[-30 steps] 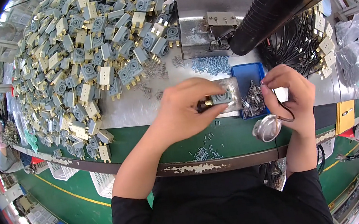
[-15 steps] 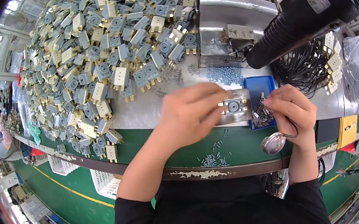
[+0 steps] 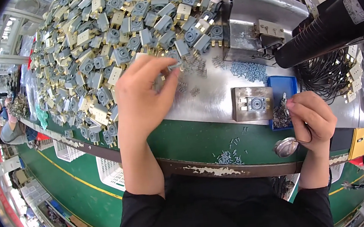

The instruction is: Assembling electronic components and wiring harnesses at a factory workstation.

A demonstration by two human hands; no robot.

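My left hand (image 3: 145, 97) hovers over the near edge of a large pile of grey and cream plug-pin modules (image 3: 121, 55). Its thumb and index finger are curved and apart, close to loose small springs (image 3: 192, 68), and I see nothing held. A grey module (image 3: 258, 103) sits face up in a metal block fixture (image 3: 242, 108). Right of it, my right hand (image 3: 315, 116) pinches a small metal terminal piece (image 3: 285, 99) above a blue tray (image 3: 283, 82) of similar pieces (image 3: 281, 118). A rounded shiny metal piece (image 3: 286, 147) hangs below that hand on a thin dark strand.
Blue-grey screws (image 3: 248, 71) lie behind the fixture; more screws (image 3: 229, 157) are at the front edge. A black cylindrical tool (image 3: 322, 28) slants over the right side, before a metal machine (image 3: 264, 4). Black cables (image 3: 324, 74) and a yellow case (image 3: 358, 137) lie right.
My left hand has gone from beside the fixture leftward and away to the springs, leaving the module in the fixture. My right hand stays at the blue tray. The view has shifted slightly.
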